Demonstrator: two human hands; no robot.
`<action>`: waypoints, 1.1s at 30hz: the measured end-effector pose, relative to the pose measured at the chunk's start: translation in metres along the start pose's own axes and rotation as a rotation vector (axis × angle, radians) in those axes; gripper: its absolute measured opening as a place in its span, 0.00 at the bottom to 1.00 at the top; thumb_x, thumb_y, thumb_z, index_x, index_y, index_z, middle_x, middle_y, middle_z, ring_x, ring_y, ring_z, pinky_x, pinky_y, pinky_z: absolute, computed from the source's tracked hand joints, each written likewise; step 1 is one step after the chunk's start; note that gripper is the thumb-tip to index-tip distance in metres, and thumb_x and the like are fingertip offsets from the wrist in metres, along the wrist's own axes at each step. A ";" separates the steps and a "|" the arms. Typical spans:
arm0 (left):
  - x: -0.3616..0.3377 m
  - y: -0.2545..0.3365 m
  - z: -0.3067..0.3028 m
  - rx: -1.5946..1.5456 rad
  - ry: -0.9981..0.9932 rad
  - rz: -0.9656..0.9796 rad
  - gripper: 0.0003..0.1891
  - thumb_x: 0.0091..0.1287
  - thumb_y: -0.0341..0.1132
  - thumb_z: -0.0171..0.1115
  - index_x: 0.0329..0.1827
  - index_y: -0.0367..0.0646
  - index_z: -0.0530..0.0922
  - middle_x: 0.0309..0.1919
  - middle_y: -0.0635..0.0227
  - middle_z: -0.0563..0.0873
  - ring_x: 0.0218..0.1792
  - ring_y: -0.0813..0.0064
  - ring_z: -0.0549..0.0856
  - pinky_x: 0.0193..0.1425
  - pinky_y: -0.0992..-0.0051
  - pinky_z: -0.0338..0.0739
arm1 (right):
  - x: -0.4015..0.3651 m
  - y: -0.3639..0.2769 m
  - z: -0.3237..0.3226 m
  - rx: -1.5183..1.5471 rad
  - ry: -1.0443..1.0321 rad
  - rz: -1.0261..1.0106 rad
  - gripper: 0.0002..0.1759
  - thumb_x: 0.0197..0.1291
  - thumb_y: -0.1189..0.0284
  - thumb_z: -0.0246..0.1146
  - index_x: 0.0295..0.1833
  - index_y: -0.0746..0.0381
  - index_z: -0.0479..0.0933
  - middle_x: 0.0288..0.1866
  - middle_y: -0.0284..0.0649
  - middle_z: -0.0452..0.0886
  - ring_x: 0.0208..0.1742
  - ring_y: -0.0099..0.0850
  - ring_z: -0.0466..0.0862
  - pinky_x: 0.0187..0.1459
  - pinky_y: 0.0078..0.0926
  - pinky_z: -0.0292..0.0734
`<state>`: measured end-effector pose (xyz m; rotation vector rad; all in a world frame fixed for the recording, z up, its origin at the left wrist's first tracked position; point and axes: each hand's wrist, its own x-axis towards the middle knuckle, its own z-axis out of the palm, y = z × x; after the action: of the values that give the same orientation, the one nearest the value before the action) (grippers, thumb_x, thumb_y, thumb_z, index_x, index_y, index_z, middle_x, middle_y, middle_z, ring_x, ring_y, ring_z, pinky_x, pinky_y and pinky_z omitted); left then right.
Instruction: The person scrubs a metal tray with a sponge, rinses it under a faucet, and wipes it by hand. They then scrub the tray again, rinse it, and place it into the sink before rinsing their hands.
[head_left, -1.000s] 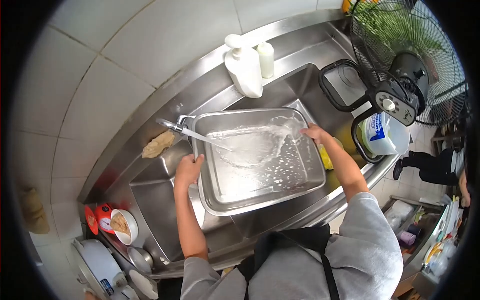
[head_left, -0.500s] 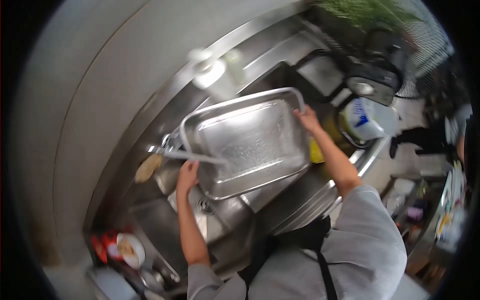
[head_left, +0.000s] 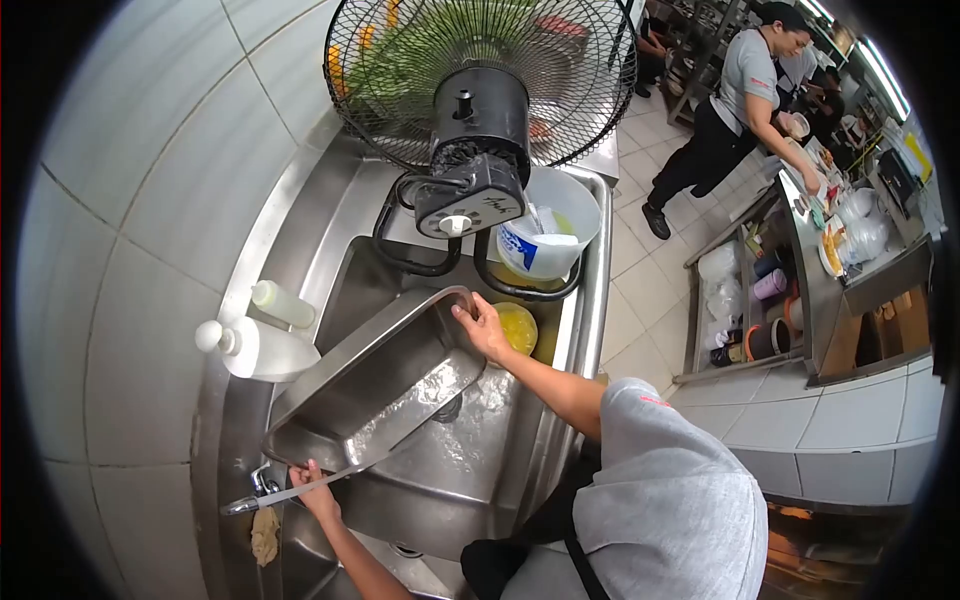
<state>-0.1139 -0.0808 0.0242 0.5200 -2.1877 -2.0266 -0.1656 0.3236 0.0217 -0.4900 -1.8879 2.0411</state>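
A deep stainless steel pan [head_left: 350, 400] is tilted over the sink basin [head_left: 440, 505], its inside wet and facing down to the right. My right hand [head_left: 483, 328] grips its upper right rim, thumb over the edge. My left hand [head_left: 313, 490] is closed at the lower left end, beside the long faucet spout [head_left: 345, 472]; the pan's edge partly hides its fingers. Water shines on the basin floor near the drain [head_left: 448, 410]. A clear container with yellow contents [head_left: 517, 327] stands in the basin just beyond my right hand.
A black fan [head_left: 480, 130] stands at the sink's far end, with a white bucket [head_left: 548, 225] beside its base. Against the tiled wall are a white pump bottle [head_left: 258, 350] and a smaller bottle [head_left: 283, 303]. A co-worker [head_left: 740, 110] stands at a counter on the right.
The pan has gone from nearly level to steeply tilted, with both hands still on it. My view has swung, bringing the fan and the co-worker into fuller sight.
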 end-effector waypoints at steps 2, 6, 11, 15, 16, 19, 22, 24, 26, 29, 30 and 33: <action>0.005 0.002 0.001 -0.066 0.038 -0.006 0.08 0.62 0.30 0.57 0.34 0.46 0.65 0.23 0.80 0.67 0.22 0.89 0.63 0.24 0.85 0.59 | 0.001 0.010 -0.006 -0.013 0.014 0.041 0.13 0.58 0.67 0.59 0.44 0.63 0.70 0.33 0.29 0.73 0.36 0.16 0.68 0.40 0.16 0.65; 0.018 0.014 -0.005 -0.014 -0.036 -0.038 0.09 0.61 0.31 0.59 0.32 0.46 0.65 0.24 0.80 0.67 0.25 0.89 0.65 0.27 0.86 0.58 | 0.007 0.041 -0.007 0.018 -0.018 -0.002 0.16 0.58 0.70 0.58 0.52 0.62 0.68 0.41 0.30 0.74 0.43 0.18 0.70 0.47 0.17 0.65; 0.003 0.034 -0.001 0.396 0.032 0.200 0.09 0.62 0.31 0.56 0.35 0.40 0.65 0.26 0.74 0.63 0.29 0.83 0.63 0.34 0.83 0.60 | 0.003 0.050 -0.009 -0.070 -0.027 0.093 0.21 0.57 0.70 0.59 0.55 0.63 0.66 0.43 0.39 0.77 0.45 0.26 0.75 0.50 0.23 0.67; -0.016 0.047 -0.002 0.559 0.002 0.206 0.13 0.66 0.37 0.51 0.40 0.34 0.64 0.30 0.64 0.68 0.34 0.73 0.68 0.42 0.75 0.64 | 0.014 0.088 -0.011 -0.179 -0.160 0.192 0.21 0.56 0.70 0.58 0.55 0.66 0.65 0.46 0.46 0.77 0.47 0.35 0.76 0.51 0.28 0.68; -0.020 0.047 0.000 0.562 0.004 0.195 0.13 0.66 0.37 0.51 0.40 0.34 0.64 0.30 0.64 0.68 0.34 0.73 0.68 0.42 0.75 0.64 | 0.017 0.094 -0.008 -0.370 -0.194 0.268 0.23 0.56 0.69 0.58 0.55 0.67 0.63 0.46 0.50 0.76 0.49 0.40 0.76 0.51 0.31 0.68; -0.030 0.050 0.008 0.661 -0.036 0.196 0.16 0.67 0.38 0.48 0.47 0.32 0.64 0.38 0.55 0.74 0.40 0.69 0.70 0.49 0.74 0.64 | 0.026 0.103 0.004 -0.676 -0.259 0.385 0.27 0.54 0.68 0.58 0.56 0.70 0.59 0.48 0.58 0.73 0.53 0.48 0.73 0.53 0.36 0.68; -0.039 0.047 0.010 0.623 -0.061 0.033 0.18 0.67 0.39 0.48 0.52 0.31 0.63 0.43 0.53 0.73 0.44 0.69 0.71 0.52 0.75 0.63 | 0.029 0.120 0.023 -0.854 -0.354 0.445 0.30 0.53 0.66 0.58 0.56 0.72 0.58 0.50 0.61 0.71 0.56 0.50 0.71 0.55 0.37 0.67; -0.043 0.018 -0.007 0.588 -0.039 0.021 0.20 0.67 0.38 0.48 0.55 0.31 0.62 0.45 0.52 0.73 0.46 0.69 0.71 0.53 0.76 0.63 | 0.031 0.144 0.036 -0.919 -0.419 0.473 0.31 0.52 0.65 0.59 0.57 0.72 0.58 0.52 0.61 0.70 0.57 0.49 0.70 0.56 0.37 0.66; -0.047 0.012 -0.013 0.559 -0.019 0.004 0.22 0.68 0.37 0.47 0.58 0.30 0.60 0.48 0.51 0.72 0.49 0.69 0.71 0.55 0.77 0.62 | 0.030 0.174 0.051 -0.946 -0.572 0.427 0.33 0.49 0.64 0.61 0.56 0.73 0.58 0.53 0.62 0.69 0.55 0.49 0.71 0.55 0.36 0.68; -0.060 0.026 -0.011 0.480 -0.129 -0.005 0.23 0.66 0.32 0.49 0.61 0.31 0.58 0.50 0.55 0.73 0.50 0.71 0.71 0.54 0.79 0.62 | 0.021 0.201 0.074 -0.965 -0.667 0.442 0.35 0.48 0.61 0.60 0.56 0.72 0.60 0.52 0.59 0.71 0.54 0.49 0.72 0.54 0.36 0.69; -0.063 0.027 -0.007 0.489 -0.132 -0.015 0.23 0.66 0.32 0.49 0.61 0.31 0.58 0.50 0.55 0.73 0.50 0.71 0.71 0.54 0.79 0.62 | 0.016 0.210 0.083 -1.041 -0.769 0.321 0.31 0.48 0.60 0.60 0.53 0.70 0.64 0.51 0.56 0.72 0.53 0.49 0.73 0.52 0.36 0.69; -0.064 0.019 0.000 0.381 -0.216 -0.228 0.19 0.64 0.27 0.49 0.57 0.32 0.62 0.42 0.62 0.76 0.39 0.79 0.73 0.45 0.82 0.66 | -0.001 0.274 0.140 -1.011 -1.042 0.076 0.19 0.48 0.60 0.58 0.40 0.63 0.75 0.44 0.48 0.78 0.48 0.45 0.76 0.47 0.37 0.71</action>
<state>-0.0575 -0.0595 0.0527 0.6420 -2.7869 -1.8420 -0.2280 0.1773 -0.2417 0.4562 -3.5107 1.2401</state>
